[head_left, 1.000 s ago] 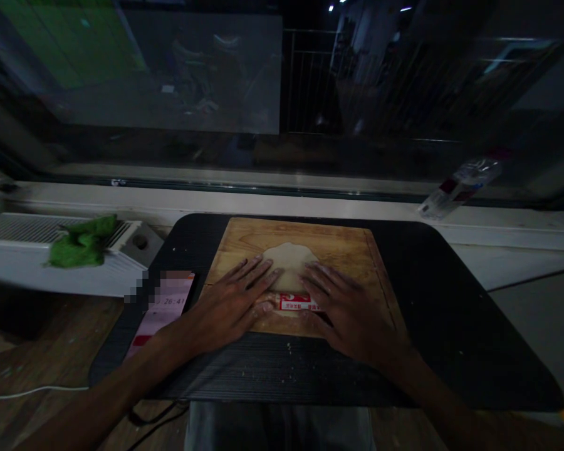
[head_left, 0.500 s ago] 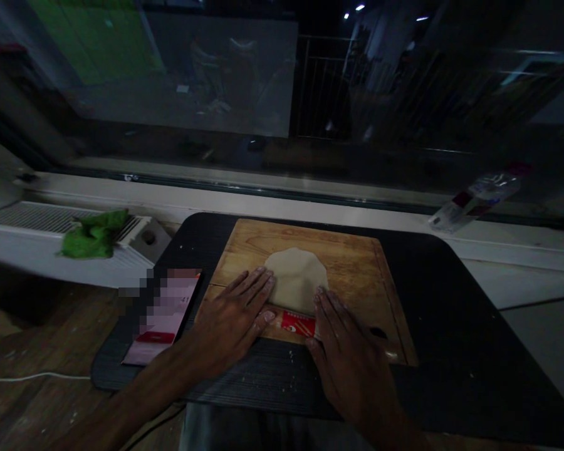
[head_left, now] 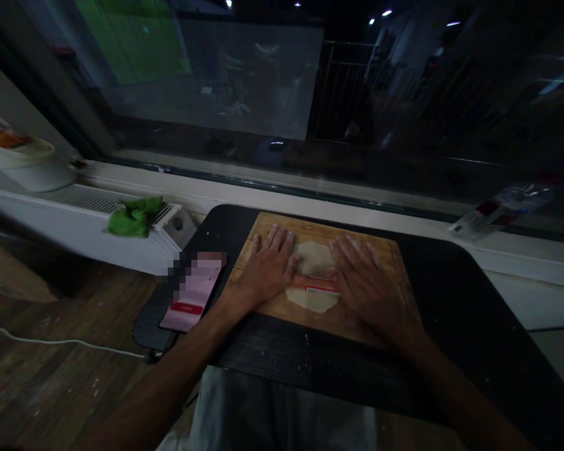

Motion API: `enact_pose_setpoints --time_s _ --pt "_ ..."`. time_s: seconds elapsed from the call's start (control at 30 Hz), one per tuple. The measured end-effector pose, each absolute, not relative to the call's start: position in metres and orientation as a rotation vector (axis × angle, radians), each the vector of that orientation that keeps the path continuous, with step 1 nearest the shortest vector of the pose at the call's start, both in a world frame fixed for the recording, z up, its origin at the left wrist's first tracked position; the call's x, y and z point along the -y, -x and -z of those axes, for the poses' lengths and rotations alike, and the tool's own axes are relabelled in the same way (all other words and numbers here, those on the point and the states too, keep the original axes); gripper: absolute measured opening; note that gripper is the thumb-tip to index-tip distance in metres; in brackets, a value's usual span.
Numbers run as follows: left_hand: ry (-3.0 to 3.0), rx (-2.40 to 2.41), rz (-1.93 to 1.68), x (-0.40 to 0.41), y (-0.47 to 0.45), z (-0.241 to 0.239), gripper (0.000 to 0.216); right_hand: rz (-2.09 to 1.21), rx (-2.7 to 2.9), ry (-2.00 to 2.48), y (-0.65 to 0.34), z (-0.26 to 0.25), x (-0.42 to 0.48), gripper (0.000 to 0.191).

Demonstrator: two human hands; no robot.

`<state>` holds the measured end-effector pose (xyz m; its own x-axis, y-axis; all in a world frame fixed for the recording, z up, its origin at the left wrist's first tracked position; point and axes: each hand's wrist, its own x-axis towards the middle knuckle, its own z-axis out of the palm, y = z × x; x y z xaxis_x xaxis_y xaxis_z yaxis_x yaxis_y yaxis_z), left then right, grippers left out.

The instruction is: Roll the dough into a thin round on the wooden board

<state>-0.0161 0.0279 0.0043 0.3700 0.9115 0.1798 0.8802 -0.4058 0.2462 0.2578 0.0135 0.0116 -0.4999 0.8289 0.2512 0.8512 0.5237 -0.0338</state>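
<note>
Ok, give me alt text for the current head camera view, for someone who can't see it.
A person's bare left hand and right hand lie over a rolling pin set across flattened dough on a wooden board. The board sits on a black table, with a lit phone to its left, before a dark window.

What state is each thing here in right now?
Left hand: open, on the rolling pin
Right hand: open, on the rolling pin
Rolling pin: lying across the dough
Dough: flattened, partly covered
Wooden board: lying flat
Phone: screen lit
Green cloth: crumpled
Plastic bottle: capped
</note>
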Motion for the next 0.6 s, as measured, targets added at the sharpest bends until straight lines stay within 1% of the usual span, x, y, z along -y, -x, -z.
enact_pose_setpoints --time_s 0.17,0.3,0.4,0.6 --pt "-2.439 -1.731 -0.436 -0.058 0.013 -0.015 0.061 -0.015 2.506 1.559 -0.259 -0.009 -0.056 0.074" --pt "-2.389 -1.727 -0.362 -0.066 0.012 -0.015 0.056 -0.126 2.478 1.706 -0.257 -0.01 -0.06 0.083" --pt "-2.393 -1.718 -0.358 -0.057 0.013 -0.012 0.056 -0.127 2.455 1.755 -0.254 -0.012 -0.048 0.088" --pt "-2.529 -1.68 -0.427 -0.023 0.018 -0.008 0.053 -0.029 2.36 1.832 -0.242 -0.011 -0.012 0.087"
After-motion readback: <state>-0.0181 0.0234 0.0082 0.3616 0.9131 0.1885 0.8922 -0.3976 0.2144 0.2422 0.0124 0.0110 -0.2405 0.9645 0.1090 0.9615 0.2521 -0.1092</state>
